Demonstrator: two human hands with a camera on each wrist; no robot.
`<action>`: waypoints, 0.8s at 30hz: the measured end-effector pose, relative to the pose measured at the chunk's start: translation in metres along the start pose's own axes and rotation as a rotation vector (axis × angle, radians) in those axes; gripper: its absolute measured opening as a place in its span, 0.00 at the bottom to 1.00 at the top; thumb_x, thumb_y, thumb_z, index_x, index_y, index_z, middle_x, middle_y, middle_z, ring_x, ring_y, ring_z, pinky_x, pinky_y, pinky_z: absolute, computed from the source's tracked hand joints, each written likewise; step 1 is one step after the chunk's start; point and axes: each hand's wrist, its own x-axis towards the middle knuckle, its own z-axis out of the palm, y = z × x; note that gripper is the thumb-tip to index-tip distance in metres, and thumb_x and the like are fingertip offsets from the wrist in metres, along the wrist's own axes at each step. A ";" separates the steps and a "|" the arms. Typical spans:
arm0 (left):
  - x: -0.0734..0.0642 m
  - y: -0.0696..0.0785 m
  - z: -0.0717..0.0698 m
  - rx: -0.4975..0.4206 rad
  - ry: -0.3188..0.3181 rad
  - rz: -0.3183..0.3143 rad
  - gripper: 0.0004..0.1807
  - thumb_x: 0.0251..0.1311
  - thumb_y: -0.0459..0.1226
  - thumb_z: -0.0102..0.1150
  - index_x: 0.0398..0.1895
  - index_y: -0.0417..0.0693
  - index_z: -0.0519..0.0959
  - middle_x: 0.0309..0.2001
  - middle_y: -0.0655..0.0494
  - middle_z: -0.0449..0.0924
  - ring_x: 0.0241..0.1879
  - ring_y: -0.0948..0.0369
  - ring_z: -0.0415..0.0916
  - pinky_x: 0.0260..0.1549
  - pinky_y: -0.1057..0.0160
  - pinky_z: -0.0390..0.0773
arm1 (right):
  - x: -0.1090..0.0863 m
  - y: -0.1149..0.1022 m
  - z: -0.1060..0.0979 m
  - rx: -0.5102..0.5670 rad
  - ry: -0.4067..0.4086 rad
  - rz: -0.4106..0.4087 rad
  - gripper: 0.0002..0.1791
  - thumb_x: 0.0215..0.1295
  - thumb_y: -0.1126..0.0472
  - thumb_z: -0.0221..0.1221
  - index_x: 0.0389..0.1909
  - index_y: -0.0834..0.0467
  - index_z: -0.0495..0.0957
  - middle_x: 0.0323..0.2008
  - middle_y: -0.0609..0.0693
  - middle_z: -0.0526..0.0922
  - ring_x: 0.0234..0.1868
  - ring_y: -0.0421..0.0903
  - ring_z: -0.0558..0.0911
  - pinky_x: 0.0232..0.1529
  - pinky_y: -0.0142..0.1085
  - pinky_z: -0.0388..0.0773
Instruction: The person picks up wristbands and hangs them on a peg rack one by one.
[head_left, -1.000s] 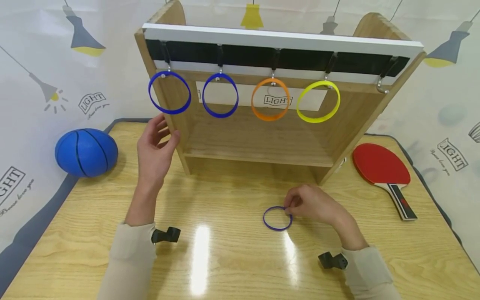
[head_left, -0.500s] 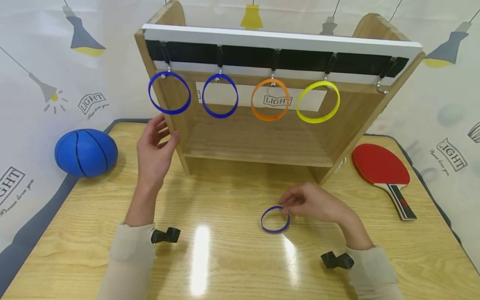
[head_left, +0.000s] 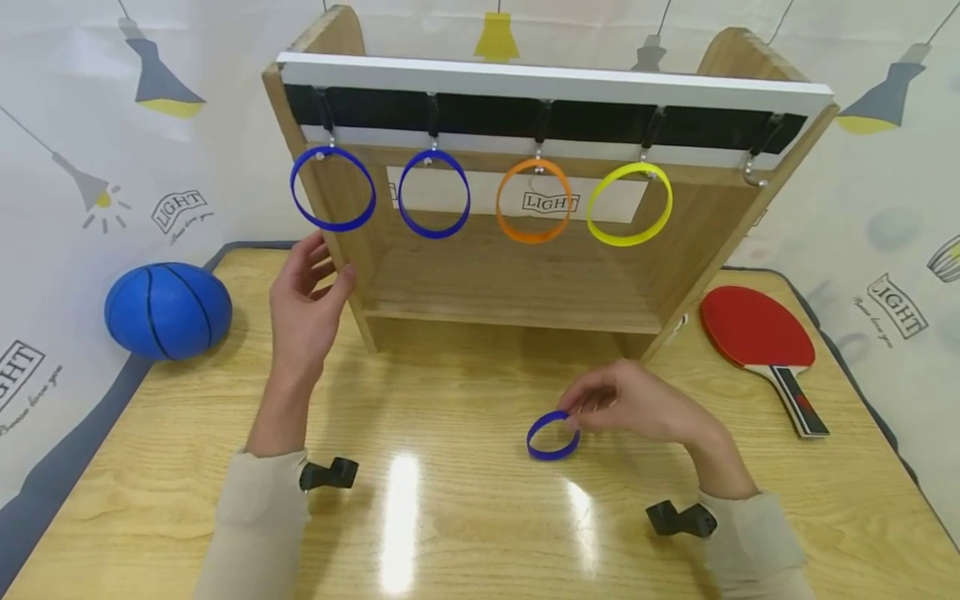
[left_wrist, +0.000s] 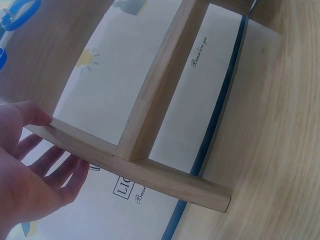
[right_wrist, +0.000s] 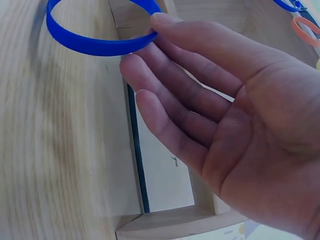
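Observation:
A blue silicone wristband (head_left: 552,455) is pinched between the thumb and forefinger of my right hand (head_left: 637,404), close over the table in front of the shelf. In the right wrist view the wristband (right_wrist: 95,46) is held by its edge, while the other fingers are bent loosely below. My left hand (head_left: 303,312) grips the left side panel of the wooden shelf (head_left: 480,287). The left wrist view has the thumb on one face of that panel (left_wrist: 160,175) and the fingers behind it.
Along the shelf's top rail (head_left: 487,117) hang two blue wristbands (head_left: 435,235), an orange wristband (head_left: 534,238) and a yellow wristband (head_left: 630,242); the rightmost hook (head_left: 752,175) is bare. A blue ball (head_left: 168,310) lies at left, a red table tennis paddle (head_left: 757,325) at right.
My right hand has shifted slightly left and away from me, and the wristband in it has tilted so its broad side shows more. The left hand keeps its place on the shelf.

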 end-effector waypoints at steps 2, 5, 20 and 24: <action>0.000 0.000 0.001 -0.001 0.000 0.000 0.23 0.64 0.31 0.59 0.63 0.48 0.75 0.58 0.45 0.75 0.55 0.50 0.74 0.47 0.61 0.76 | -0.002 -0.001 -0.002 -0.004 0.012 -0.007 0.08 0.61 0.61 0.68 0.40 0.56 0.85 0.36 0.53 0.86 0.35 0.48 0.83 0.37 0.38 0.80; 0.000 0.000 0.002 0.001 -0.002 -0.002 0.23 0.64 0.31 0.59 0.63 0.48 0.75 0.58 0.45 0.75 0.55 0.50 0.74 0.47 0.61 0.75 | -0.005 -0.002 -0.006 -0.030 0.031 -0.012 0.08 0.61 0.60 0.68 0.41 0.54 0.85 0.37 0.50 0.86 0.36 0.47 0.83 0.38 0.39 0.80; 0.010 -0.026 -0.004 -0.002 0.044 -0.026 0.24 0.62 0.34 0.64 0.61 0.56 0.77 0.56 0.50 0.77 0.54 0.54 0.74 0.46 0.63 0.75 | -0.030 -0.026 -0.029 -0.001 0.304 -0.060 0.10 0.62 0.61 0.67 0.43 0.49 0.85 0.38 0.44 0.85 0.39 0.47 0.82 0.38 0.38 0.79; 0.009 -0.028 -0.002 -0.003 0.045 -0.026 0.24 0.61 0.34 0.64 0.61 0.56 0.77 0.55 0.50 0.77 0.53 0.53 0.74 0.46 0.63 0.75 | -0.040 -0.033 -0.037 0.116 0.425 -0.156 0.13 0.60 0.72 0.65 0.45 0.59 0.84 0.39 0.54 0.85 0.36 0.50 0.83 0.35 0.37 0.81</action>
